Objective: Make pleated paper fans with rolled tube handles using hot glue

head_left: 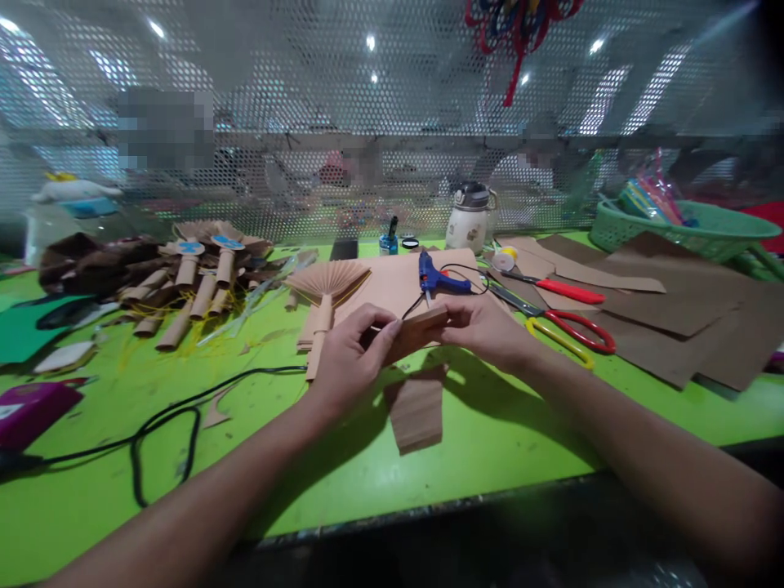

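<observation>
Between my two hands is a narrow folded strip of brown paper [417, 333], raised a little above the green table. My left hand [361, 347] pinches its left end, thumb on the near side. At the other end, the fingers of my right hand [474, 327] are closed on the paper. A loose brown paper piece [420, 412] lies on the table below. Just beyond my hands, a blue glue gun [444, 279] rests on a larger brown sheet [392, 273]. A pleated paper fan with a rolled handle [327, 286] lies beside my left hand.
Scissors with red handles [579, 327], a red-handled cutter [569, 291] and brown sheets [674, 302] lie right. A green basket [679, 224] and a white bottle [466, 220] stand behind. Several paper rolls [205, 294] are piled left. A black cable [202, 384] crosses the table [490, 474].
</observation>
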A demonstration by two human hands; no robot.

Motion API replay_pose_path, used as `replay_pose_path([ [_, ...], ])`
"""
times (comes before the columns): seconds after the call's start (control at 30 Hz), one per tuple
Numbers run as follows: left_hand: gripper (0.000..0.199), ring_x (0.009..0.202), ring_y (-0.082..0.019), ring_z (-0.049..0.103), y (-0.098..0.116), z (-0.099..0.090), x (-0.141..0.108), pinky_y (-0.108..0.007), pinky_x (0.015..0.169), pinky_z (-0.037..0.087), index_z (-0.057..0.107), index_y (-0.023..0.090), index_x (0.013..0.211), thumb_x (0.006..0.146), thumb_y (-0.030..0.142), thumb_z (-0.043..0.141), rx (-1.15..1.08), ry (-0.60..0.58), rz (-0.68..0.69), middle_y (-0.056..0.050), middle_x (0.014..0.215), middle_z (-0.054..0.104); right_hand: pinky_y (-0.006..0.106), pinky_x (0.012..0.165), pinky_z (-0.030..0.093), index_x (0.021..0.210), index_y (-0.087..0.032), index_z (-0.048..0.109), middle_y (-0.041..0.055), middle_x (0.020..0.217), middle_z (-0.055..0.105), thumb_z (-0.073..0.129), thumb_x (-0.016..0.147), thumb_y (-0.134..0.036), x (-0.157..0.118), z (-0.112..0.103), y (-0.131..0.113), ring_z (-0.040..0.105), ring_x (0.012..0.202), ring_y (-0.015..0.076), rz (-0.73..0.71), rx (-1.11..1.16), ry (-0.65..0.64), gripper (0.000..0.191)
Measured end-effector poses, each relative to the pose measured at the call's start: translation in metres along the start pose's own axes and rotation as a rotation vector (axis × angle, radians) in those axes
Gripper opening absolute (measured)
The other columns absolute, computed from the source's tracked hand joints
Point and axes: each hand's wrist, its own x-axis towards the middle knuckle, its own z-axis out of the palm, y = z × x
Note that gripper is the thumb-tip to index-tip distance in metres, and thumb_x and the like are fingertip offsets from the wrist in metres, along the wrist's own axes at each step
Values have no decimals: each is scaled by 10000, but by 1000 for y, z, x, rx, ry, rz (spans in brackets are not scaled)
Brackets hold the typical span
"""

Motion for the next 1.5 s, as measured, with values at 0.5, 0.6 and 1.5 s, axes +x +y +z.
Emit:
replay_pose_path([
  [0.5, 58, 882, -175, 612, 4, -2, -2, -315, 800, 492, 645, 213, 829, 875, 189, 619, 84, 20, 297, -47, 901, 653, 280, 634, 508, 847, -180, 789, 27, 756, 713, 707, 682, -177, 3, 1, -4, 610, 627, 127, 30, 104, 40, 184],
  [0.6, 57, 951, -177, 608, 5, -2, -2, -318, 850, 483, 649, 199, 825, 866, 163, 634, 120, 30, 338, -65, 969, 646, 281, 650, 518, 850, -186, 793, 28, 796, 730, 713, 680, -183, 2, 1, -7, 620, 650, 128, 28, 127, 69, 188],
  [1.5, 51, 1123, -217, 577, -9, 1, -4, -412, 961, 474, 659, 188, 837, 876, 173, 629, 92, -68, 300, -109, 1153, 614, 298, 758, 551, 900, -200, 795, 38, 890, 768, 784, 674, -235, 2, -5, -6, 695, 788, 163, -83, 102, 68, 229],
])
